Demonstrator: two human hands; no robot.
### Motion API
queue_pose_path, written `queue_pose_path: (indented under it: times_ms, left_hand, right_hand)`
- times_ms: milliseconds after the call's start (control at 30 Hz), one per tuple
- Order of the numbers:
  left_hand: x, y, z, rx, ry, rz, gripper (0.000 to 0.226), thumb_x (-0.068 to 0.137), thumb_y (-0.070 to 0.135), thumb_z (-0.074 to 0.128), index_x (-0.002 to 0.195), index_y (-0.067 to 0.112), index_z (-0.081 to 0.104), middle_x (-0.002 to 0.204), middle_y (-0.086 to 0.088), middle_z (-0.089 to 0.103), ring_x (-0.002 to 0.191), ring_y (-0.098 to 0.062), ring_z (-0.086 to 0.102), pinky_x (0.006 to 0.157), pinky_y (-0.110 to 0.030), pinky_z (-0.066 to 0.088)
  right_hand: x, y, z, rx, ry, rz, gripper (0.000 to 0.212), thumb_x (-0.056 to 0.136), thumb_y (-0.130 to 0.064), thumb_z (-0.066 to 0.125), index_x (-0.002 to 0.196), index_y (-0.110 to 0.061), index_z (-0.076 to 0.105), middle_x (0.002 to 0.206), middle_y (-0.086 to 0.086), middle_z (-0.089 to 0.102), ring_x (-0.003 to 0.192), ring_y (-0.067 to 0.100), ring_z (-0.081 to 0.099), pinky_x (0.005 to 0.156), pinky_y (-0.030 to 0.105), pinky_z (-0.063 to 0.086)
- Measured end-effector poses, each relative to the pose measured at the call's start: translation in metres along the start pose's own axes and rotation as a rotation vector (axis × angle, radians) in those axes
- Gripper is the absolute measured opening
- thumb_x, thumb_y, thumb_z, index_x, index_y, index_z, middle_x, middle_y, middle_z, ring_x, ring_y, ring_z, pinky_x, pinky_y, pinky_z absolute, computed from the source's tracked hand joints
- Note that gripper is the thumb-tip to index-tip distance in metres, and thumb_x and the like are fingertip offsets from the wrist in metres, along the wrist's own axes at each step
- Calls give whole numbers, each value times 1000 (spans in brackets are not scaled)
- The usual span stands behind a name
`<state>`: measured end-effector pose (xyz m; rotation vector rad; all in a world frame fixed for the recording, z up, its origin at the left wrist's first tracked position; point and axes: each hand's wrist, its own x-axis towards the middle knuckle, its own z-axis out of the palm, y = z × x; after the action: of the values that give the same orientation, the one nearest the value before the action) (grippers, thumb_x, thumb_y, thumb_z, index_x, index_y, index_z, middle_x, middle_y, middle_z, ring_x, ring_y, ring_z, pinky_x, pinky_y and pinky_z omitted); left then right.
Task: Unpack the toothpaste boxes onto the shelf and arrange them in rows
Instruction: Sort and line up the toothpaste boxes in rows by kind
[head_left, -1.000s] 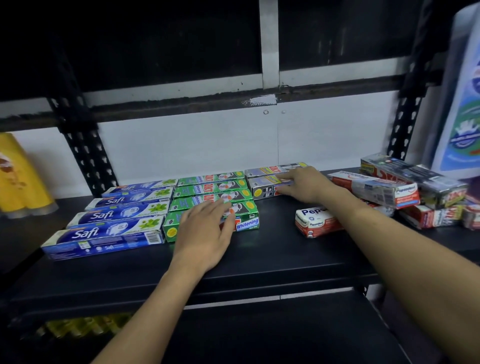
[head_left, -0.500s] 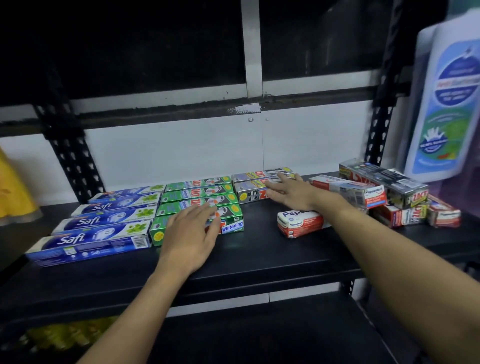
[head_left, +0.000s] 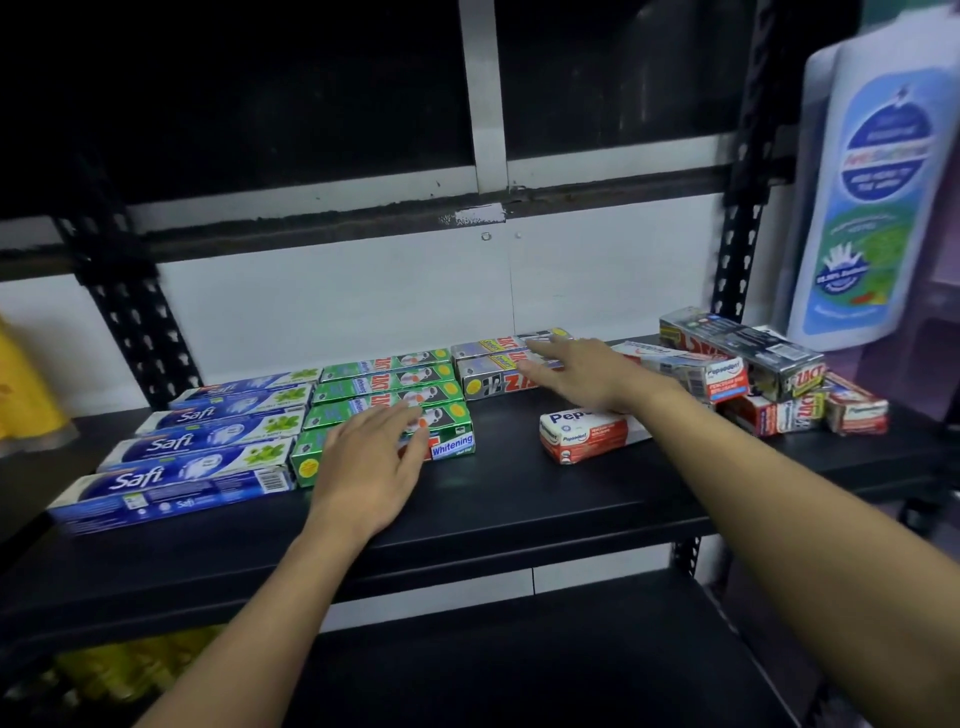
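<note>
In the last second the right hand (head_left: 576, 374) has flattened its grip, now spread on the silver boxes (head_left: 493, 364) at 12 o'clock of the shelf (head_left: 519, 499), while the left hand (head_left: 369, 467) stays spread on the front green box (head_left: 311, 460), so I judge these rows squared, with the pile (head_left: 769, 364) at 3 o'clock still to sort.

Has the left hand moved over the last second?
No. The left hand still rests flat on the front green box, at the same spot along it; only the camera shifted.
</note>
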<state>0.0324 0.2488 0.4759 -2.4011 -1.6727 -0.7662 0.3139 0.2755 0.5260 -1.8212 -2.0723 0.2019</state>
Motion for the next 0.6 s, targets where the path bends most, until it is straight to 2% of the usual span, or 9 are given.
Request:
queue_pose_path:
  times_ms: [133,233,333,400,467,533,600]
  left_hand:
    - [0,-1,1,9,13,26,45,103,49,33,138,30,55,149,10,48,141,-19,38,114,-42,23]
    - [-2,1,-2,9,73,89,48,100,46,32,137,28,57,146,8,51,141,-19,37,116,-41,20]
    - [-4,14,-7,55,119,233,48,95,45,34,133,29,60,139,10,58,135,-17,45,113,-40,23]
    - [-1,36,-11,-11,119,269,48,93,46,37,131,28,60,131,8,64,126,-19,53,107,-41,33]
    - [4,65,-13,-98,82,306,47,94,48,39,132,29,59,130,7,65,121,-20,56,103,-42,41]
    - [7,94,-10,-158,11,339,45,96,50,43,135,31,56,135,9,61,125,-17,53,106,-40,41]
    - [11,117,2,-221,-74,298,48,96,54,48,139,34,50,141,11,55,129,-15,48,108,-37,39]
  right_hand:
    - [-44,-8,-33,-109,168,-55,59,93,-57,50,146,-31,44,152,-1,42,139,25,38,113,40,33]
    - [-83,1,-54,-132,358,-53,44,90,-40,59,133,-30,58,134,-3,61,124,22,55,100,41,48]
    - [-119,23,-56,-173,485,6,44,82,-9,57,122,-25,66,124,2,67,114,27,59,94,40,51]
    - [-137,38,-45,-199,606,29,45,76,2,55,115,-17,69,118,7,68,106,33,59,90,39,50]
    - [-145,48,-26,-175,694,38,44,74,7,55,112,-11,69,117,10,68,107,36,59,94,38,46]
    - [-145,51,-8,-125,757,37,41,78,8,56,115,-3,68,123,14,65,117,36,56,105,36,40]
    - [-142,50,3,-95,789,37,39,82,5,56,120,0,65,131,17,60,126,36,50,110,39,37]
